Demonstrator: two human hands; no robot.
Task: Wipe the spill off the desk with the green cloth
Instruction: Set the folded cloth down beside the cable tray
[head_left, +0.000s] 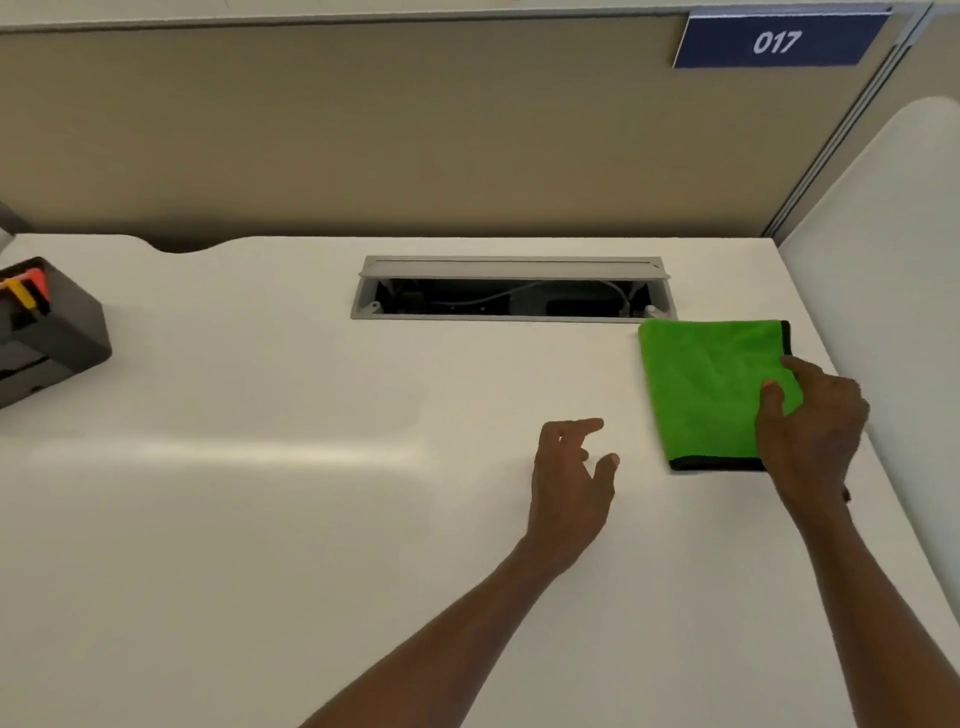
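The green cloth (706, 384) at the desk's right edge looked like plush, matt microfibre with a black stitched hem. The desk (260, 519) was smooth, off-white laminate with a soft sheen. The cable tray's (511, 267) flap looked like matt grey metal or plastic. The black box (57, 332) at the left edge looked matt plastic.

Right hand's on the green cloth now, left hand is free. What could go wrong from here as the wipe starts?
1. The green cloth lies right beside the open cable tray; a sweep toward it could push liquid or a cloth corner into the wiring.
2. No spill is clearly visible on the desk, so the wipe may miss it.
3. The right hand only rests fingers on the folded cloth, so it may slip or unfold. The left hand hovers open.
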